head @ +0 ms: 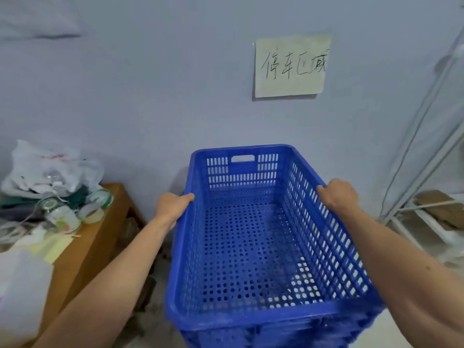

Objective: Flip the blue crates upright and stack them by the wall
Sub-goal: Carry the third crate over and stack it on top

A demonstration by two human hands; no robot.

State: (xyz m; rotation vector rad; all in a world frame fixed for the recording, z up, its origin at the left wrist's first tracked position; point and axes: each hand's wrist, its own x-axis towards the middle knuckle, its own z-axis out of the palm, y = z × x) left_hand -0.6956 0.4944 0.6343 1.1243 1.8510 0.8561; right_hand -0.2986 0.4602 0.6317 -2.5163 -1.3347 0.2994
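Only one thing here I can actually read: a pale paper sheet (291, 66) stuck on the wall (150, 96) straight ahead of me, with four handwritten characters in dark pen, 停车区域, all in one row from left to right. That's the lot, honestly. There's a bit of red print on the white plastic bag (50, 164) off to my left, but it's crumpled and too blurry to make out, and the green markings on the tape rolls (93, 212) beside it are just as unreadable from here.
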